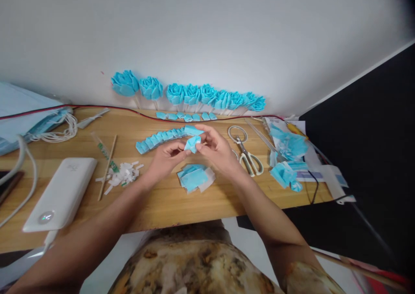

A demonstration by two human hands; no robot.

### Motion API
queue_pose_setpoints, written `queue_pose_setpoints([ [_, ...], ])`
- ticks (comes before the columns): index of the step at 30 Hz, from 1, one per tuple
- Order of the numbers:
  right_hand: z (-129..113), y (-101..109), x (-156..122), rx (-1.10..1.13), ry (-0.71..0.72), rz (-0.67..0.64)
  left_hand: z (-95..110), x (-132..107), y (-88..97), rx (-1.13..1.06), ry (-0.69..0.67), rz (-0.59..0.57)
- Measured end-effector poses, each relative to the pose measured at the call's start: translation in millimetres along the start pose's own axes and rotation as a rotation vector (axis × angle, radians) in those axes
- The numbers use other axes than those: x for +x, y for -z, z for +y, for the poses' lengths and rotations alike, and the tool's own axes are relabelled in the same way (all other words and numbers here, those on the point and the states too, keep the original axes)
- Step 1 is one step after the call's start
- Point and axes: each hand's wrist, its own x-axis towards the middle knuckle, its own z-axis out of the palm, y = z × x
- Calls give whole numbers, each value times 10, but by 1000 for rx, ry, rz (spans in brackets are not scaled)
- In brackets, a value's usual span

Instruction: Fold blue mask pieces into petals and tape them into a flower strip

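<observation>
A small folded piece of blue fabric (192,144) is pinched between both hands above the middle of the table. My left hand (167,158) grips its left side, and my right hand (218,149) grips its right side with closed fingers. Just behind the hands runs a curved row of folded blue pieces (158,139). Below them lies a stack of flat blue and white pieces (194,178). To the right of my right hand rest scissors with pale handles (251,160).
Several blue fabric flowers on sticks (191,94) lean against the wall. A white power bank (61,194), a wooden stick (107,167) and white scraps (125,174) are at the left. Blue scraps (287,173) and a yellow-handled tool (295,129) lie at the right. A red-black wire (129,110) crosses the back.
</observation>
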Motion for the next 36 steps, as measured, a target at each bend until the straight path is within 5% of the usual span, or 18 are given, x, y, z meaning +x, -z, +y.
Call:
queue_pose_setpoints([
  [7, 27, 44, 32, -49, 0, 127, 22, 0, 20, -15, 123, -71],
  [19, 157, -30, -73, -58, -8, 99, -29, 29, 35, 59, 177, -30],
  [26, 445, 758, -306, -162, -80, 394, -52, 29, 34, 25, 230, 76],
  [31, 663, 1188, -474, -634, -39, 519, -35, 8, -19, -19, 196, 83],
  [36, 455, 789, -523, -557, -12, 373, -33, -6, -19, -28, 144, 51],
])
